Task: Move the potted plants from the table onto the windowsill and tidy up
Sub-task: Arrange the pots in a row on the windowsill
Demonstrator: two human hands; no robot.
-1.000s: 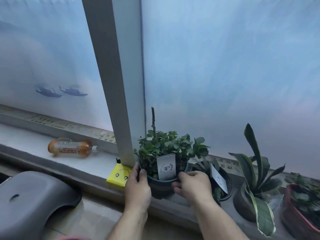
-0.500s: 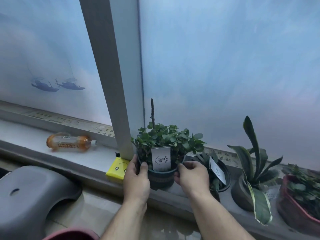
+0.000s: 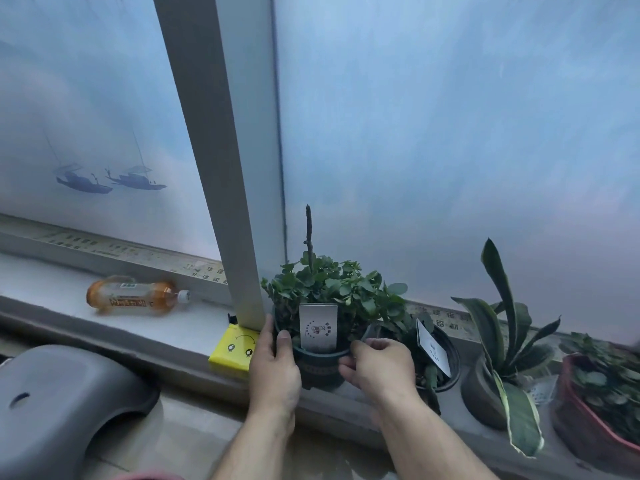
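Note:
A small-leaved green plant in a dark round pot (image 3: 320, 367) stands on the windowsill (image 3: 194, 327), right of the grey window post. A white label card is stuck in it, and a bare stick rises from the middle. My left hand (image 3: 275, 367) clasps the pot's left side, thumb on the rim. My right hand (image 3: 379, 367) grips the right side, fingers curled around the wall. Both hands hold the pot upright at the sill's front edge.
An orange drink bottle (image 3: 133, 297) lies on the sill at left. A yellow box (image 3: 233, 349) sits at the post's foot. Right of the held pot stand a black pot with a card (image 3: 438, 358), a long-leaved plant (image 3: 498, 341) and a red pot (image 3: 602, 403). A grey stool (image 3: 59, 403) stands lower left.
The view has shifted slightly; the pot and both hands stay at the same spot on the sill, with the grip unchanged.

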